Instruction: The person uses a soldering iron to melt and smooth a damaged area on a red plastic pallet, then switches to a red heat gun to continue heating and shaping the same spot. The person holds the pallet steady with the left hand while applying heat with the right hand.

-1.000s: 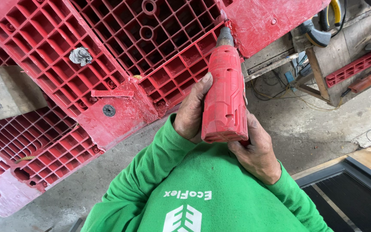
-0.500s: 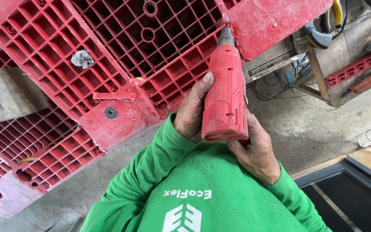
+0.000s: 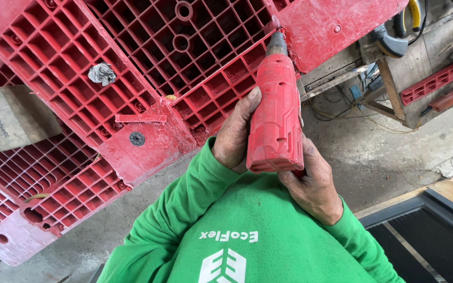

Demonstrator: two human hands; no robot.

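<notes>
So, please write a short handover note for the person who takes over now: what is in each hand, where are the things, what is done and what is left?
Left hand: wrapped around the side of the red power driver.
Right hand: holds the driver from below, at its grip.
Driver: its tip is pressed against the upper edge of the red plastic pallet, next to a flat red corner block.
Done: one dark screw already sits in another corner block, lower left.
Left: whether a screw is under the tip cannot be seen, so check it first. A crumpled grey scrap is stuck in the pallet grid.

Scuffed matt red plastic drill [image 3: 275, 118], dusty ribbed plastic pallet [image 3: 148, 63], rough concrete floor [image 3: 389, 152]
</notes>
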